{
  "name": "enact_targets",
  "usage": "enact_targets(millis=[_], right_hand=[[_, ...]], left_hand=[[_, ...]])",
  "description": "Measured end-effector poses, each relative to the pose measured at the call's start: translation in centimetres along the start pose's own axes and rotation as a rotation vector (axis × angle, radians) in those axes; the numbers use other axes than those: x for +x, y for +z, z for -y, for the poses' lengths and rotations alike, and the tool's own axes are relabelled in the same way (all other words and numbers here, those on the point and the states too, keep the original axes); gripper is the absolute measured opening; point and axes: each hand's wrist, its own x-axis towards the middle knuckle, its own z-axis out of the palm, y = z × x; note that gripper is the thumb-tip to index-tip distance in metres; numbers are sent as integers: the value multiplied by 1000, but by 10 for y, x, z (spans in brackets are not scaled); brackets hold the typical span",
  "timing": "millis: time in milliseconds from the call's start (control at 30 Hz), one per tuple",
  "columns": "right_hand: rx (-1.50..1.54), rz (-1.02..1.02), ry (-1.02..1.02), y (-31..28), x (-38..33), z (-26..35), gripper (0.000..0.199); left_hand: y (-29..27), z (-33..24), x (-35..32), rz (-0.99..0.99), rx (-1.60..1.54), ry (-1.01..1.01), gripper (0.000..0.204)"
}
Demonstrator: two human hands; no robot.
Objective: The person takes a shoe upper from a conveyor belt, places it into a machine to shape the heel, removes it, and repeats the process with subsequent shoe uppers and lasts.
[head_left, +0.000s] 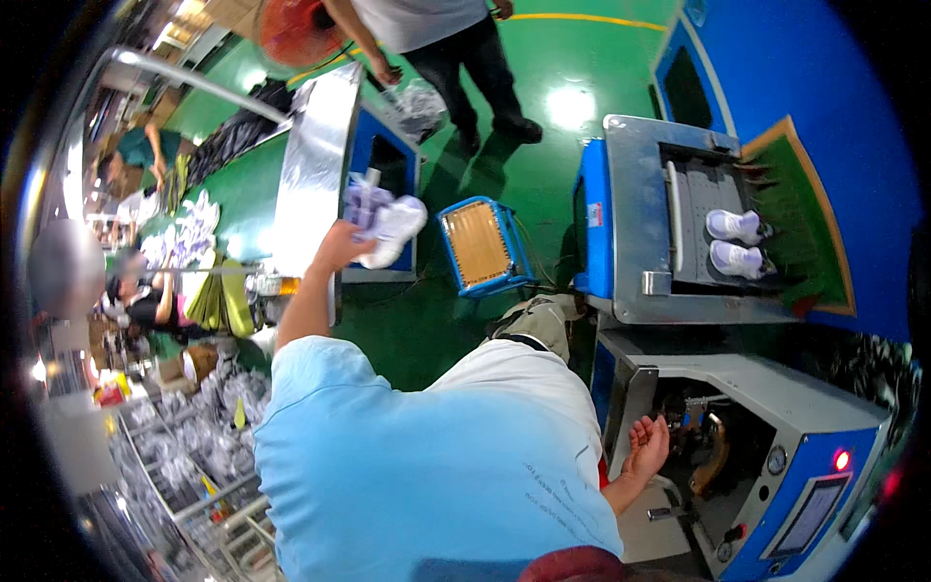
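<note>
Shoes [396, 233] in outstretched left hand [339, 248]

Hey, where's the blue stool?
The blue stool stands on the floor, upper centre of the head view, just right of the shoes in the left hand.

Your left hand [339, 247] has room to swing right above the green floor [548, 170], toward the metal-framed machine [630, 238]; the blue stool [475, 244] stands in that gap. The worktop [315, 165] hems you in on the left, and another person [427, 24] stands beyond the stool. Beside your right hand [648, 446], the grey machine [752, 378] offers an open bay, walled by its housing.
</note>
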Motion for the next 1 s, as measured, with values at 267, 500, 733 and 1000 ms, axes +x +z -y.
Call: enact_targets(millis=[267,500,733,1000], right_hand=[[-344,190,-216,35,4,26,41],[-714,-982,-1629,14,-19,204,35],[-1313,-1439,-1320,-37,31,229,56],[-1272,-1575,-1424,-47,55,216,61]], left_hand=[[-32,91,34,-575,105,-721,40],[216,-295,81,302,-271,375,41],[325,-711,114,390,-360,1060,59],[388,-866,157,447,-350,880,79]])
